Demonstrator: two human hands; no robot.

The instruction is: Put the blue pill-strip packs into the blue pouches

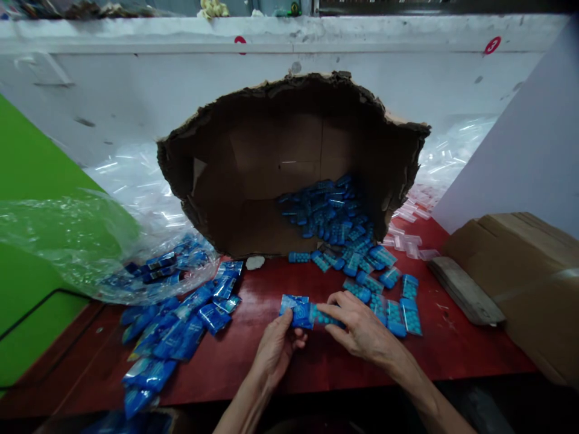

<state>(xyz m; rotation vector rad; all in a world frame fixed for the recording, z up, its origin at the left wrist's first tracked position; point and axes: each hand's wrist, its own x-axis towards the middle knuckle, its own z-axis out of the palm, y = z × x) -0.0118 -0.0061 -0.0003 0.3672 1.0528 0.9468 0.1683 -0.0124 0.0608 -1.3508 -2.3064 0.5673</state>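
My left hand [280, 343] pinches a small blue printed packet [297, 310] between thumb and fingers, over the red table. My right hand [357, 325] grips a clear flat container of blue beads [322, 314], whose left end meets the packet's right edge. Whether that end sits inside the packet or only against it, I cannot tell. More bead containers [409, 314] with blue caps lie just beyond my right hand. To the left of my left hand, a heap of blue packets [181, 328] spreads over the table.
A torn-edged cardboard box [253, 226] opens toward me, with a pile of bead containers [332, 208] spilling out. Clear plastic film [99, 241] lies at left. On the right stand a closed carton [525, 283] and a stack of flat card [465, 292], near clear plastic pieces [409, 244].
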